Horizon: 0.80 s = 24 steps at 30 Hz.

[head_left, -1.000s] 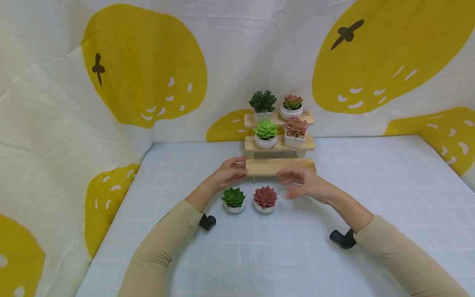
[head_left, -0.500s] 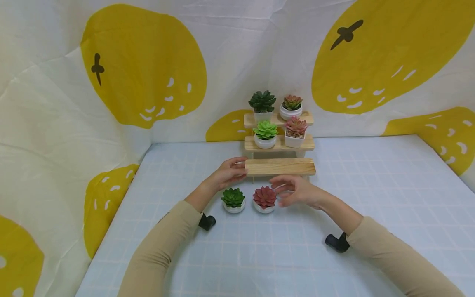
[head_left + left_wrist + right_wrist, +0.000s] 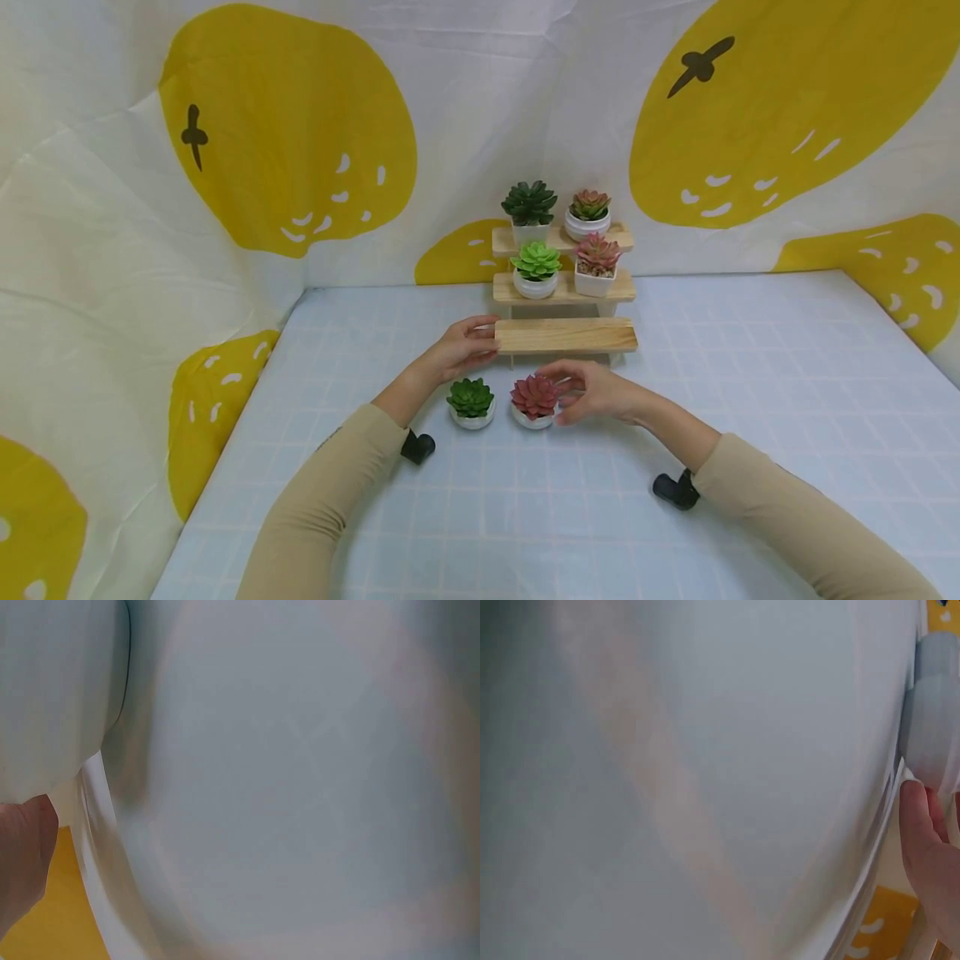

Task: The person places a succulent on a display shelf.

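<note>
My left hand [image 3: 461,348] grips the left end of the lowest step of a tiered wooden plant stand [image 3: 566,336]. Low in front of that step, my right hand [image 3: 592,392] has its fingers curled around the right side of a red potted succulent [image 3: 534,398], thumb at the white pot. In the right wrist view the thumb and fingers [image 3: 919,814] are at the base of a pale rounded pot [image 3: 930,727]. A green potted succulent [image 3: 471,404] stands on the table just left of the red one. The left wrist view shows a large pale pot [image 3: 52,682] close up.
On the middle step sit a light green succulent [image 3: 537,271] and a pink one [image 3: 596,265]. The top step holds a dark green succulent [image 3: 529,212] and a reddish one [image 3: 588,217]. A patterned cloth [image 3: 480,125] hangs behind the pale blue table [image 3: 487,517].
My right hand has come left and down from in front of the lowest step to the red succulent, its fingers closing around it. My left hand has stayed on the stand.
</note>
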Each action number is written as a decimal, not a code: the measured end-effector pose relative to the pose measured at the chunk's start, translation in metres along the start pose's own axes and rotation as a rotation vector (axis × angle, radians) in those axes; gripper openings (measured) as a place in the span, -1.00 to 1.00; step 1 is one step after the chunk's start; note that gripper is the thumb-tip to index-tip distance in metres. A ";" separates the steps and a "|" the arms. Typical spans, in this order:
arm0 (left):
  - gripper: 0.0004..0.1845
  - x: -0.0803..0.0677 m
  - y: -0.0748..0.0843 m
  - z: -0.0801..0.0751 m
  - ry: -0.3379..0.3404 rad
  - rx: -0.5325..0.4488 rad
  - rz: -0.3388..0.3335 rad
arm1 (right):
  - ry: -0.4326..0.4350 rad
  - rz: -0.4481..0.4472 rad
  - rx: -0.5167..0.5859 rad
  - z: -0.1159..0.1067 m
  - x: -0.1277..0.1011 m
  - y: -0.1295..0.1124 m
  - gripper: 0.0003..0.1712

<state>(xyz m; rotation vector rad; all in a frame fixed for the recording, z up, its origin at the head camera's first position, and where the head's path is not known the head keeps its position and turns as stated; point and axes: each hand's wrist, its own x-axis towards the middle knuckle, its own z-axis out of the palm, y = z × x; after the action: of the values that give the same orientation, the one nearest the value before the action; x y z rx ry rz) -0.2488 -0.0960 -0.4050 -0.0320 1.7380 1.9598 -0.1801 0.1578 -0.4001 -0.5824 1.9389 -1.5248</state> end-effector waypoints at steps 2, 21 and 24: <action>-0.45 0.000 0.000 0.000 0.000 0.002 0.000 | 0.003 0.008 -0.006 0.001 0.001 0.000 -0.15; -0.44 0.001 0.000 0.000 -0.007 0.007 0.003 | -0.003 0.001 -0.045 0.006 0.008 -0.002 -0.13; -0.44 0.000 0.001 0.000 -0.005 0.011 -0.002 | -0.007 -0.006 -0.038 0.007 0.009 -0.001 -0.14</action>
<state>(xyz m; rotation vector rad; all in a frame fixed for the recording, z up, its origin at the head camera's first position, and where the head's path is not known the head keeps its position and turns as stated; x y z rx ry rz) -0.2490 -0.0958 -0.4043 -0.0246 1.7445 1.9476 -0.1820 0.1464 -0.4015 -0.6100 1.9665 -1.4907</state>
